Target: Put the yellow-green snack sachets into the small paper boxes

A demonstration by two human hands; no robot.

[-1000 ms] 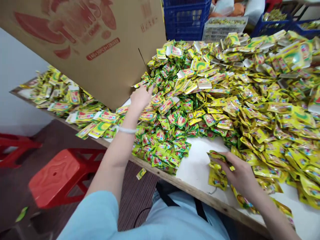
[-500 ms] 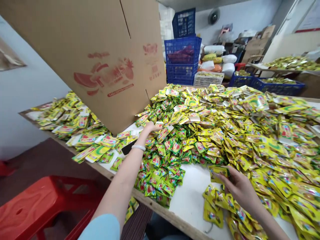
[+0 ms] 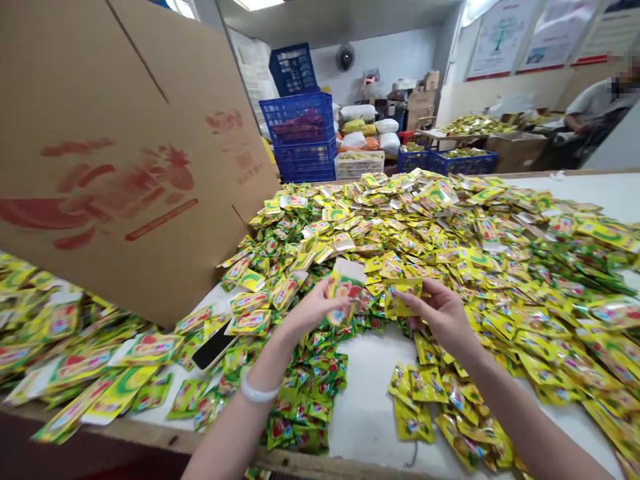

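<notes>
My left hand pinches a small packet with a white top and red-green print, held up over the table. My right hand grips a yellow-green packet close beside it, a small gap between the two. Both hands hover above a bare white patch of the table. A huge heap of yellow and green packets covers the table behind and to the right. A green pile lies below my left wrist, and a smaller yellow pile lies under my right forearm.
A big tilted cardboard box stands at the left with packets spilled around it. A dark phone lies among packets near the box. Blue crates stand behind the table. Another person sits at the far right.
My left hand drew back from the heap near the box with a packet. My right hand rose from the table's front edge with a packet. The view tilted upward.
</notes>
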